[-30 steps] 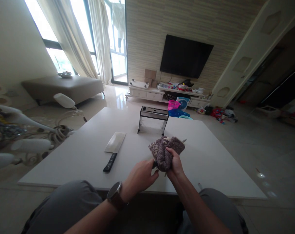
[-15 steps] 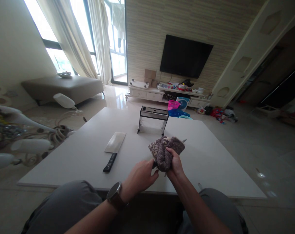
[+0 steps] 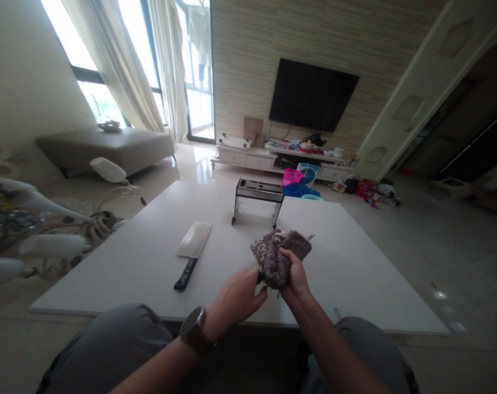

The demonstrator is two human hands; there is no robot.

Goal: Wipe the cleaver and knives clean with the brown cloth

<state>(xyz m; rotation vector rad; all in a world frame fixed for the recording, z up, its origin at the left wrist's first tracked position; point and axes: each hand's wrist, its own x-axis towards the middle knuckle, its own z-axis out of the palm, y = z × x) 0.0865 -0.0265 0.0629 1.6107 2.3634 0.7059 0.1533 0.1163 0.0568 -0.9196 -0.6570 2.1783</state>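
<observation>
My right hand [image 3: 295, 276] is closed around a bunched brown patterned cloth [image 3: 278, 260], with the thumb pressed on top. A narrow metal tip [image 3: 311, 237] pokes out past the cloth's far right side. At the near left side of the cloth, my left hand [image 3: 240, 295] grips a black handle [image 3: 261, 277]; most of that tool is wrapped and its kind is hidden. To the left, a cleaver [image 3: 194, 241] lies flat on the white table, its black handle toward me. Beyond the cloth stands a knife block [image 3: 259, 191] with slots in its top.
The white table [image 3: 150, 262] spans the space before my knees. On the left, a lamp with white shades [image 3: 51, 246] stands close to the table edge. Behind the table are a pink basket [image 3: 292, 176] and a low white cabinet [image 3: 248, 158].
</observation>
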